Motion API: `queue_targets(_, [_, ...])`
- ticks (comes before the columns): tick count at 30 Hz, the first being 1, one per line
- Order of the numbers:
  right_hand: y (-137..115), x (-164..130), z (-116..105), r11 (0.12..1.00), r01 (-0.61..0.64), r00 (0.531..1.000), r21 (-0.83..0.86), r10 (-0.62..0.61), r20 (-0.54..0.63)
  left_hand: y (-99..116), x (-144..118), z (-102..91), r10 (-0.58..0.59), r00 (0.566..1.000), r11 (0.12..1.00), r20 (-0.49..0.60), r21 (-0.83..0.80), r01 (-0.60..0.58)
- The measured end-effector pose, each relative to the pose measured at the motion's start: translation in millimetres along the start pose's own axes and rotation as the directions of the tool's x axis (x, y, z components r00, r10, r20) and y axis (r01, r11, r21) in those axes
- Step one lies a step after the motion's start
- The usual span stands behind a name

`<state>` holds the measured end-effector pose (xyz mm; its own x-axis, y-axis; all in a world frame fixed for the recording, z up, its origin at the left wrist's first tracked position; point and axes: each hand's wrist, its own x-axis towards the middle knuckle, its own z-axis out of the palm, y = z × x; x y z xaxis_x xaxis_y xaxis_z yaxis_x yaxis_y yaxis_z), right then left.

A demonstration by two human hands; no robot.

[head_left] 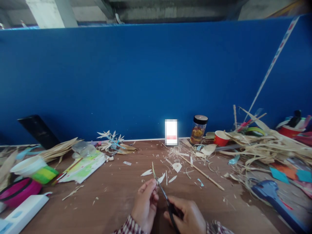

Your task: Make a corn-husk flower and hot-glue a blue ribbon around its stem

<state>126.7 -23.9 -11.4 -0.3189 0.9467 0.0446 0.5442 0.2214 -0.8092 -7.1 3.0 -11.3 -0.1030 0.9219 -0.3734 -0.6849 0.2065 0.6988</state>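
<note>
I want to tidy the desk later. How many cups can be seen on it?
2. A red cup stands right of the jar by the blue wall. A white cup lies at far left. The straw pile may hide more.

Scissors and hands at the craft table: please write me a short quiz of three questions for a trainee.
1. True or false: the right hand holds the scissors.
2. What does the left hand pinch? A) a straw strip B) a red cup C) a jar
3. Which lidded thing stands against the blue wall, beside the red cup?

Key: 1 true; 2 A; 3 the glass jar.
</note>
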Motion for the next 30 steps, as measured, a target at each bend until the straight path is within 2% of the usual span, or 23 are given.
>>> queue_targets(8, [-0.5,0.1,-1.2,0.997,0.009,1.0,0.073,-0.009,0.003,-0.4,0.2,-0.4,0.002,1.0,1.0,-0.01,0.011,-0.002])
queue_targets(24, [0.6,1.0,-1.2,0.998,0.007,1.0,0.062,-0.007,0.003,0.6,0.1,0.0,0.002,1.0,1.0,-0.004,0.026,-0.002])
queue_targets(30, [5.3,2.4,0.8,0.977,-0.06,0.998,0.203,0.057,0.02,3.4,1.6,-0.2,0.037,0.999,0.997,-0.014,0.068,-0.036])
